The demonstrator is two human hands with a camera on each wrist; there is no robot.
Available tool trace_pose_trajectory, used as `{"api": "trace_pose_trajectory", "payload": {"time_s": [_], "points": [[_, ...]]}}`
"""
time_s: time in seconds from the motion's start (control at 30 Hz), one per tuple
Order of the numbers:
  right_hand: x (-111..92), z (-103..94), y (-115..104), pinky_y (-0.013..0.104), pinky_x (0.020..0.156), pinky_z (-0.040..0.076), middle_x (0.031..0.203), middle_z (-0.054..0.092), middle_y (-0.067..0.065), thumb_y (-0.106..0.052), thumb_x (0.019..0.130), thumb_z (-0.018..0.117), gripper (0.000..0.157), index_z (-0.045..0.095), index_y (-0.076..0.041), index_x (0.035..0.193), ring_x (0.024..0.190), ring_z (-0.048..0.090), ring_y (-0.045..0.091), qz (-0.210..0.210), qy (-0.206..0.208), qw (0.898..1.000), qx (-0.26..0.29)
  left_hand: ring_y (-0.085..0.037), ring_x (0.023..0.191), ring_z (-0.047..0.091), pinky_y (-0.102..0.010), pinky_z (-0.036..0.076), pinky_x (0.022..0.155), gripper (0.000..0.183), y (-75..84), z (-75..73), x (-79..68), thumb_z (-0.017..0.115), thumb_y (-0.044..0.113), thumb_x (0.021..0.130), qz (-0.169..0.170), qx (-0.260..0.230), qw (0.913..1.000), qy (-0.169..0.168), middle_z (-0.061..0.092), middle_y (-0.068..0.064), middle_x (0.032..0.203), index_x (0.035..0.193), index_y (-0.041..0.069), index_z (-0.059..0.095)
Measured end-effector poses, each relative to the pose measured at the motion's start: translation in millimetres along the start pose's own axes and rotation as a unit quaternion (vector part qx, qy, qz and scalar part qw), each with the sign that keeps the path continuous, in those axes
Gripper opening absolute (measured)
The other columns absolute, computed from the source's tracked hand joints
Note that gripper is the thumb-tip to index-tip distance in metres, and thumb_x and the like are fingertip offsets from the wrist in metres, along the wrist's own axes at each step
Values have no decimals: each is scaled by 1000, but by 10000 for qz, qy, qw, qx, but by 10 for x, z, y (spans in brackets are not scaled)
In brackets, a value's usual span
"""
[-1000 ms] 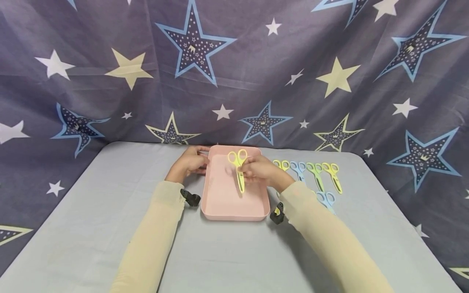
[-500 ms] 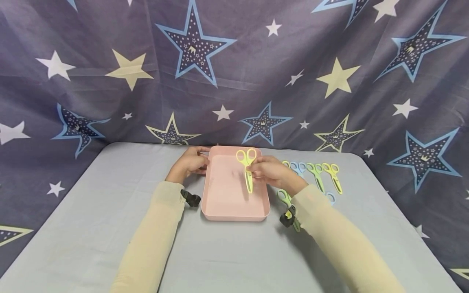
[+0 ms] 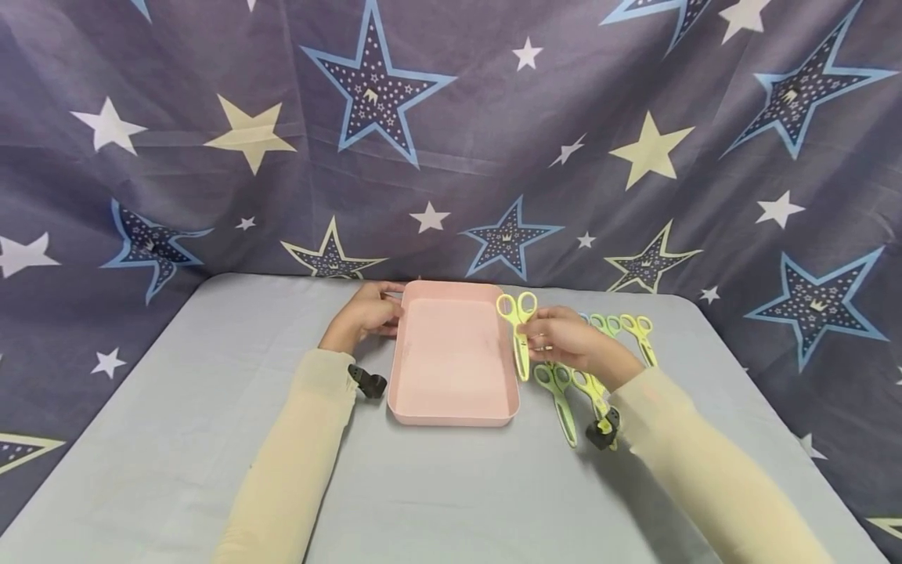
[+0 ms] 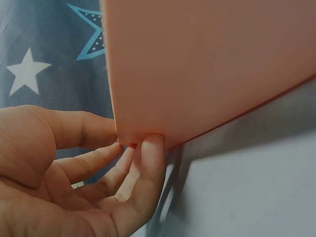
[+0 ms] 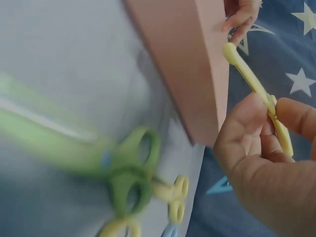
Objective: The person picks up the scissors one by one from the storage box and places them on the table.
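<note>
The pink tray (image 3: 451, 419) stands in the middle of the table. My left hand (image 3: 365, 317) is at its far left corner; in the left wrist view the thumb and a bent finger (image 4: 153, 163) press its wall (image 4: 187, 74). My right hand (image 3: 567, 337) pinches a pair of yellow scissors (image 3: 521, 360) between thumb and fingers, just outside the tray's right wall, handles up and blades down. Edge-on in the right wrist view, the scissors (image 5: 252, 79) show as a thin yellow strip.
Right of the tray lie green scissors (image 3: 564, 415) and yellow scissors (image 3: 595, 392), partly under my right wrist. Behind my right forearm lie more, including green handles (image 3: 604, 319) and yellow scissors (image 3: 643, 337). A star-patterned cloth (image 3: 451, 180) hangs behind the table.
My right hand has moved right with the yellow scissors, from over the tray to beyond its right wall. My left hand has stayed at the tray's corner.
</note>
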State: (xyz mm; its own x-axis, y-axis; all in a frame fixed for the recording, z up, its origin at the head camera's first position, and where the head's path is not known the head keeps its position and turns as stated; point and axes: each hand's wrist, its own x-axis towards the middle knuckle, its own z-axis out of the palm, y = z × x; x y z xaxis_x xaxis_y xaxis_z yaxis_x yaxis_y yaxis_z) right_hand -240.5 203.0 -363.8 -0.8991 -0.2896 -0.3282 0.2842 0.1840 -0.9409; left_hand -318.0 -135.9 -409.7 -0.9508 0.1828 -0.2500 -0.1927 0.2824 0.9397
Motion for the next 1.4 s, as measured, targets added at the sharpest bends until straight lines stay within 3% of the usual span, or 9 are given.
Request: {"api": "trace_pose_trajectory", "payload": {"time_s": [0.3,0.53,0.77,1.17,1.4], "points": [[-234,-446,110,29,79,59,100,55,6,-6,102,51,5,50,-2,103,78,57,13,194,61,9996,-207,-23,89,64,-32,61,67,63,3,1,4,56,-7,91,1,-67,10000,-27,57,-25,131,152,2,43],[-441,-825,148,32,82,59,89,57,4,-6,103,50,6,54,-2,102,78,58,14,259,23,9994,-242,-26,92,64,-31,61,67,63,-2,-3,-5,56,-7,91,9,-34,10000,-2,57,-26,132,152,1,42],[-595,-1165,283,32,80,58,78,53,0,-4,103,46,20,57,-9,87,73,54,13,348,5,9985,-426,-25,90,64,-32,61,67,63,-11,7,8,56,-7,91,27,-47,10000,-23,56,-27,133,152,1,42],[-811,-1740,542,34,80,56,79,49,1,-8,101,51,23,50,-13,78,74,53,15,782,137,9921,-974,-22,87,63,-32,61,67,62,-4,0,13,56,-7,92,2,-51,10000,3,57,-25,131,152,1,43],[-911,-1981,697,33,79,57,82,55,-2,-10,100,55,19,58,-12,82,78,58,12,1148,140,9863,-1179,-24,89,64,-33,61,68,61,-6,-7,21,56,-7,92,5,-39,10000,-6,58,-25,131,151,2,43]]}}
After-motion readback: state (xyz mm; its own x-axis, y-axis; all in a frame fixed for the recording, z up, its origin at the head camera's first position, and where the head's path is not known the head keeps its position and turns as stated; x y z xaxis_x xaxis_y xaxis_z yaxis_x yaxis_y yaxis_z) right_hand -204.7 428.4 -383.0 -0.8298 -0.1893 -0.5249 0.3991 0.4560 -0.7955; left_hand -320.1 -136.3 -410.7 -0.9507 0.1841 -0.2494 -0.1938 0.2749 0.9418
